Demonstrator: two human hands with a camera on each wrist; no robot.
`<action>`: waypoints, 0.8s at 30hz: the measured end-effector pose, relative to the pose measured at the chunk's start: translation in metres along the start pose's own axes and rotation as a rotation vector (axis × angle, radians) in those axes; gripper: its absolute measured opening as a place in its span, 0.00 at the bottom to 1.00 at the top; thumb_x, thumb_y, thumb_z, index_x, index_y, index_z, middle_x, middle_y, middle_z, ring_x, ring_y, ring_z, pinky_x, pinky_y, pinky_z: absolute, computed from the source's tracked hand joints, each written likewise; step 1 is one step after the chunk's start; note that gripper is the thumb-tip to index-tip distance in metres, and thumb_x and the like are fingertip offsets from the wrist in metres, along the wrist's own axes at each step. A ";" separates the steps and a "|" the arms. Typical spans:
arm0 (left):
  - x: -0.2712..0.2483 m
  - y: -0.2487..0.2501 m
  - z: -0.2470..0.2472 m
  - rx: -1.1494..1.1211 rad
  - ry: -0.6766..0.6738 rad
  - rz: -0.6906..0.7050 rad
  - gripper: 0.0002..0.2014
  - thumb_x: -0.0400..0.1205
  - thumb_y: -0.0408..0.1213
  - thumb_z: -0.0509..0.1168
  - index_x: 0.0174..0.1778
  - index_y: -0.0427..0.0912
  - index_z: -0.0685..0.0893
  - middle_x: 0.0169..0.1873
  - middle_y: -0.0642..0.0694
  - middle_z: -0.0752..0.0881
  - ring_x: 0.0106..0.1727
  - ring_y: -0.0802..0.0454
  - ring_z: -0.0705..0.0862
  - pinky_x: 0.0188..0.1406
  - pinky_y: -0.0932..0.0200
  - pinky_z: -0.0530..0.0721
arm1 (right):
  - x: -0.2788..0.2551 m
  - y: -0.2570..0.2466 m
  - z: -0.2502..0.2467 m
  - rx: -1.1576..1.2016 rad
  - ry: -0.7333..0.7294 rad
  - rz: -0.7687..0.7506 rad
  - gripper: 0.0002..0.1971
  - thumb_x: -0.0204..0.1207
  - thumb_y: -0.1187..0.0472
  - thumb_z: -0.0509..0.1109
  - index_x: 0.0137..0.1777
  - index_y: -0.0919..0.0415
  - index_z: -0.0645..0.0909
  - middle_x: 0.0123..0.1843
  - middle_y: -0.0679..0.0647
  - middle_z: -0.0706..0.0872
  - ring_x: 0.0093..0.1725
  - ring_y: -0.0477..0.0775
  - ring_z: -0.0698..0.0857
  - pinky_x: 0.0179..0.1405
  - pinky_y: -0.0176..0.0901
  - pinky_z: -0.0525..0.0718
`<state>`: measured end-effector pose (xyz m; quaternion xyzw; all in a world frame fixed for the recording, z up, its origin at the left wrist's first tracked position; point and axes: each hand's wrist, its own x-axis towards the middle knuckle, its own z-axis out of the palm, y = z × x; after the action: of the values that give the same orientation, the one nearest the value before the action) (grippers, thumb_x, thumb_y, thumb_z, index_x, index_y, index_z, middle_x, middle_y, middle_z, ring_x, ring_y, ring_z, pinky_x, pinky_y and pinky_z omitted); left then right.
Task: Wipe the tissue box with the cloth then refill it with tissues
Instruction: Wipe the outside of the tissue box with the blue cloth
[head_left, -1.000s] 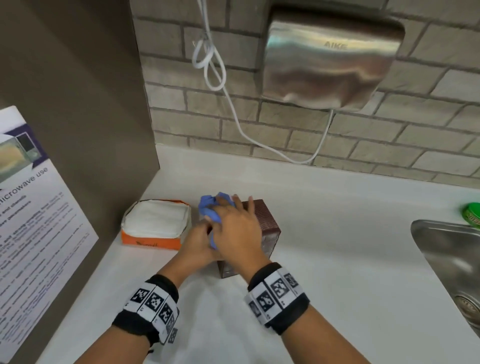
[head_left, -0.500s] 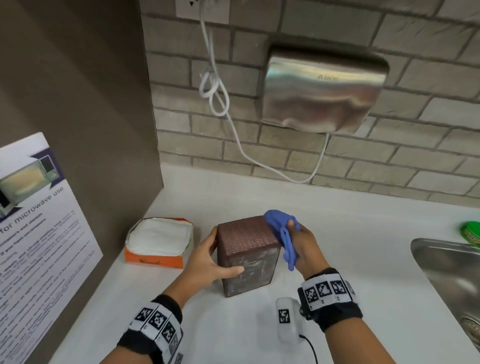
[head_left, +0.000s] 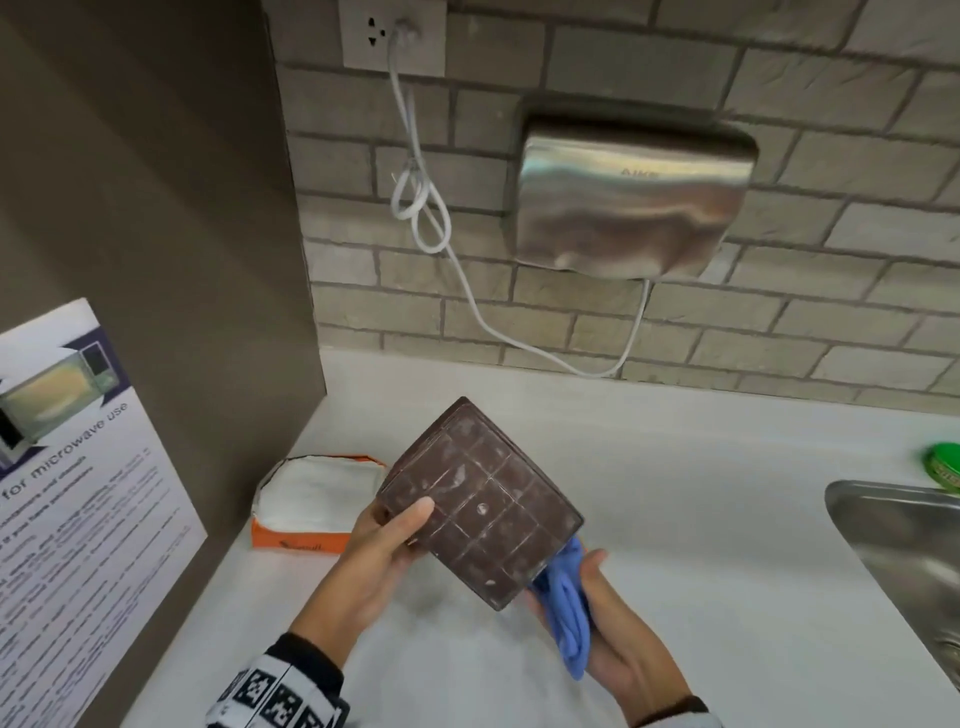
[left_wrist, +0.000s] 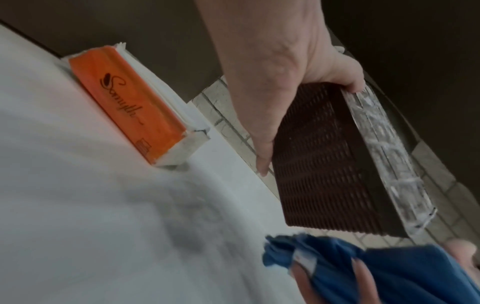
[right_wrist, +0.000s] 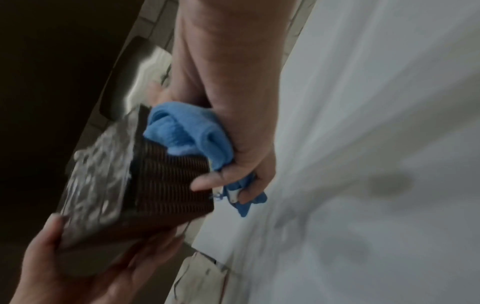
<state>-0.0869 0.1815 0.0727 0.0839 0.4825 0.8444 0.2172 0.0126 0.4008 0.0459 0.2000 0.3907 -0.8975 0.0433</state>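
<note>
Holding tissue box (head_left: 480, 506) tilted above worktop (head_left: 701, 545), left hand (head_left: 379, 545) grip clamped on its edge, probably to bare its lower side; right hand (head_left: 618, 644) grip clamped on blue cloth (head_left: 566, 608), pressed beneath box. Beyond box: tissue pack (left_wrist: 124, 102) marked "Samyth"-like script, unclear; poster (head_left: 67, 493) reading "for microwave use"; dryer (head_left: 634, 197) marked "AIKE".

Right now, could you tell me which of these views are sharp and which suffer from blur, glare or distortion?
Head view: sharp; wide-angle bending of the brick courses, soft glare on the steel hand dryer, and the tissue box reads clearly. Left wrist view: dim; the countertop and blue cloth are smeared, yet the orange tissue pack is legible. Right wrist view: dim and motion-blurred, especially the box's glossy face.
</note>
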 end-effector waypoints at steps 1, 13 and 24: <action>-0.001 -0.002 0.002 -0.032 -0.010 -0.005 0.43 0.52 0.49 0.88 0.63 0.38 0.83 0.60 0.35 0.88 0.59 0.41 0.88 0.55 0.49 0.89 | 0.001 0.003 0.001 -0.054 -0.029 0.013 0.43 0.48 0.49 0.88 0.64 0.62 0.80 0.53 0.62 0.91 0.52 0.62 0.90 0.49 0.55 0.89; -0.004 0.020 -0.033 0.248 -0.195 -0.113 0.61 0.57 0.45 0.87 0.83 0.55 0.57 0.79 0.47 0.72 0.80 0.47 0.70 0.80 0.36 0.64 | -0.015 -0.044 0.007 -0.635 -0.303 -0.192 0.44 0.62 0.60 0.77 0.79 0.51 0.62 0.60 0.59 0.83 0.38 0.43 0.89 0.35 0.37 0.86; 0.008 0.034 -0.021 0.562 -0.240 -0.197 0.52 0.56 0.43 0.87 0.76 0.61 0.70 0.69 0.54 0.83 0.74 0.54 0.77 0.77 0.43 0.73 | -0.010 -0.065 -0.009 -0.906 -0.344 -0.116 0.42 0.69 0.66 0.77 0.79 0.39 0.62 0.73 0.47 0.79 0.68 0.60 0.82 0.68 0.60 0.81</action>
<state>-0.1109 0.1535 0.0907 0.1927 0.6735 0.6371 0.3216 0.0095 0.4512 0.0891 -0.0123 0.7397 -0.6582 0.1397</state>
